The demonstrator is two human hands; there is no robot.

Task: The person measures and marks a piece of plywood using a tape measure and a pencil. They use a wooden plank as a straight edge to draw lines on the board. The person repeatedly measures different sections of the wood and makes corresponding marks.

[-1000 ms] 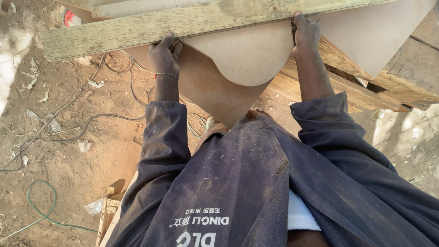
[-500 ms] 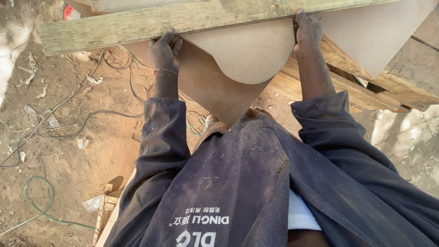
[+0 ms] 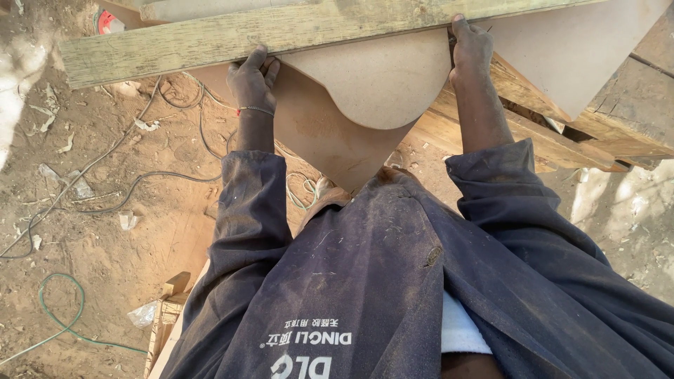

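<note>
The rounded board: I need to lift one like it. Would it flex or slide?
The rounded board looks flat and thick-edged, so probably stiff. Its smooth, dusty face may slip; the left hand and right hand grip its edges under the plank.

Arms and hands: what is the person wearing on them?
Dark navy work-jacket sleeves, dusty with sawdust, are pushed up, so both forearms are bare. The left hand has a thin bracelet at the wrist. The right hand wears nothing. No gloves.
</note>
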